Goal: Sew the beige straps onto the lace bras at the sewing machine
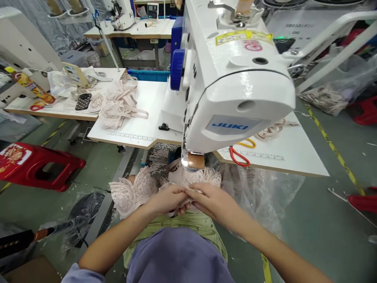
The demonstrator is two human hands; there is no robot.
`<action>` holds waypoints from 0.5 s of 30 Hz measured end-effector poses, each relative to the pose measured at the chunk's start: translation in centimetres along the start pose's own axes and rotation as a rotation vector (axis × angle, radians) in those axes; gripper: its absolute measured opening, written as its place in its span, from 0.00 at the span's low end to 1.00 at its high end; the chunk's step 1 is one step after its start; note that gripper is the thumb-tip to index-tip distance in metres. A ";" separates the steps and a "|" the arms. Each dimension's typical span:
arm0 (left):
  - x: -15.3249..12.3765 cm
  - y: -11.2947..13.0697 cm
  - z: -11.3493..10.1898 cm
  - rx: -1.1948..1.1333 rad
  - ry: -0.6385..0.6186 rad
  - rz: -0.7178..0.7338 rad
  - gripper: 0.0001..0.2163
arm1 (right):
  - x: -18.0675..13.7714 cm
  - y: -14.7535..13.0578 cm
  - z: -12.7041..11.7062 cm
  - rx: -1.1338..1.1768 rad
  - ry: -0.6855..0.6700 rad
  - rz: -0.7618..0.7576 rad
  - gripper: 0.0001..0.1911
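Note:
Just in front of the sewing machine (235,98), my two hands meet over a pale pink lace bra (134,192). My left hand (171,198) has its fingers closed on the bra's fabric. Pressed close beside it, my right hand (210,198) pinches the same fabric. One pair of lace cups spreads out to the left of my hands. More of the lace lies beyond them, under the machine's head and lit by its lamp. The exact edge between my fingertips is hidden.
Pale straps and lace pieces (114,106) lie heaped on the white table (147,94) at left. Red-handled scissors (239,157) rest at the right table's front edge. A red stool (44,165) stands at left, and clear plastic (265,196) hangs at right.

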State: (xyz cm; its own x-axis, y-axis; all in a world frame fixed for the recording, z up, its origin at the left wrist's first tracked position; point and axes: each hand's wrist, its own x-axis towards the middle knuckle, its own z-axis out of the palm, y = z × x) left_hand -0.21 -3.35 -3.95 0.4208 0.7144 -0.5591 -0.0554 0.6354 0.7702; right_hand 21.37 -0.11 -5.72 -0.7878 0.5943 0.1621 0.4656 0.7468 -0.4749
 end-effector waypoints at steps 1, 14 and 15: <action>0.0 -0.1 -0.1 0.037 0.004 -0.003 0.11 | -0.1 -0.1 0.8 0.043 -0.039 -0.013 0.15; 3.2 -10.3 5.0 -0.508 -0.050 0.240 0.53 | -0.2 -0.6 2.3 1.444 0.410 0.910 0.18; 3.0 -9.8 5.8 -0.562 -0.008 0.280 0.54 | 0.1 -1.6 2.3 1.535 0.385 0.894 0.17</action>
State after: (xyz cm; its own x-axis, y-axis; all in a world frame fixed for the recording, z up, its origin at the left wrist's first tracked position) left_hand 6.80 -9.15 -11.43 0.3278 0.8752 -0.3558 -0.6311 0.4831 0.6069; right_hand 19.65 -1.97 -6.88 -0.3068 0.8117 -0.4970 -0.2695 -0.5749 -0.7725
